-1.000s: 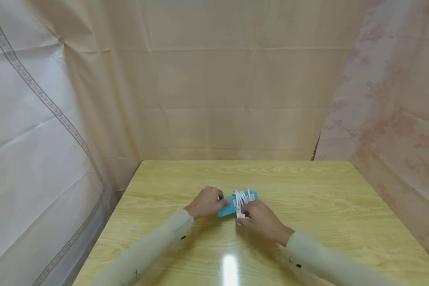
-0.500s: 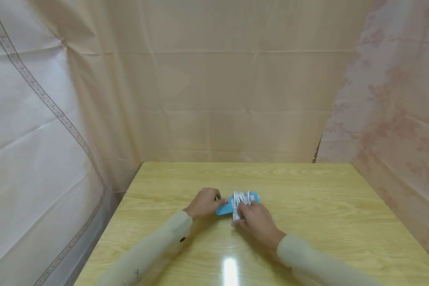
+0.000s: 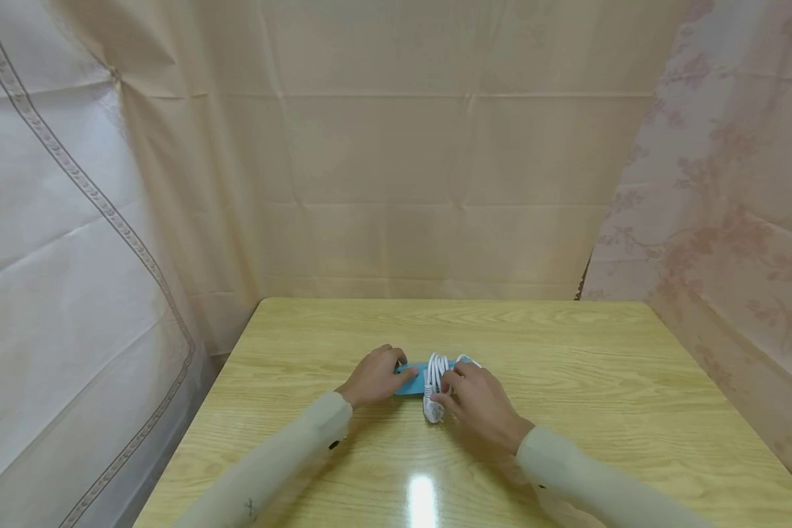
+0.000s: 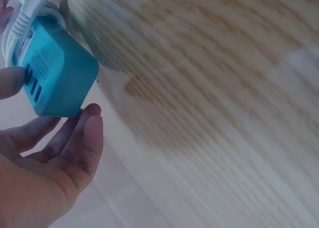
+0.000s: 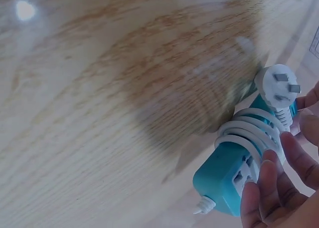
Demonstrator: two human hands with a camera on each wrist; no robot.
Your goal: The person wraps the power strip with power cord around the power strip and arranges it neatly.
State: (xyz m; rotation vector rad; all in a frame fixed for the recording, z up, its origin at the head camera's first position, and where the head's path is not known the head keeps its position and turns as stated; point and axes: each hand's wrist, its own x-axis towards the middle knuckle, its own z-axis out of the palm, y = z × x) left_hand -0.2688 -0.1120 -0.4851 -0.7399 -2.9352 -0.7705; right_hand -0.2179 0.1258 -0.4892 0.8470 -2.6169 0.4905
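Observation:
A blue power strip [image 3: 409, 384] has its white cord [image 5: 244, 133] wound around its middle. My left hand [image 3: 373, 378] holds its left end; in the left wrist view the thumb lies by the slots [image 4: 35, 86] and the fingers are underneath. At the near side the white plug [image 3: 433, 410] sticks out, and in the right wrist view its metal prongs [image 5: 294, 89] show. My right hand [image 3: 487, 405] is at the right part of the strip, loosely bent fingers [image 5: 269, 183] against the socket face and cord. Its thumb and forefinger are apart near the plug.
The strip is just above or on a wood-grain table [image 3: 290, 337]; which cannot be told. Cloth curtains [image 3: 429, 183] hang behind it and at both sides. A light reflection [image 3: 423, 499] shines on the tabletop near me.
My right hand, earlier at the plug, has drawn its fingers apart, and the plug now points toward me, more exposed. The strip has turned slightly. My left hand keeps its hold.

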